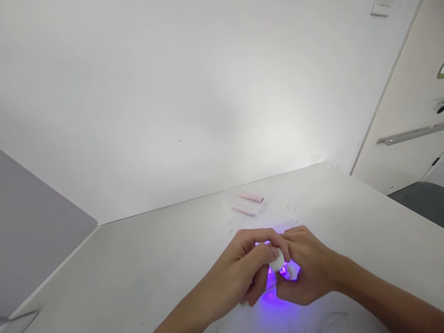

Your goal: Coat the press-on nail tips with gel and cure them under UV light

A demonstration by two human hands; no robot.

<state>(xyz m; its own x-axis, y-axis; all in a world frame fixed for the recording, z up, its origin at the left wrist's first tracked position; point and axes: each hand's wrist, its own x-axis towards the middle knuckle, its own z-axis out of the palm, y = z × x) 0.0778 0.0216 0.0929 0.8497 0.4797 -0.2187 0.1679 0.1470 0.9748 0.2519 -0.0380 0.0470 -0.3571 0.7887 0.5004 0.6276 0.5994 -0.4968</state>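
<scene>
A small white lamp [276, 262] with a rounded top gives off violet light between my hands, low over the table. My left hand [248, 259] is closed on it, the thumb pressing the white top and the index finger arched over its far side. From the right, my right hand [307, 266] curls round the lamp's lit side, thumb bent beneath and fingers reaching behind it. Its fingertips are partly hidden by the lamp and my left hand. Violet glow spills onto the tabletop under both hands.
Beyond my hands, a pink tube [251, 197] and a thinner pale pink stick [243, 210] lie on the white table [156, 259]. Small dark specks are scattered nearby. A white wall [156, 101] rises behind the table; a door with a bar handle [412, 135] stands at right.
</scene>
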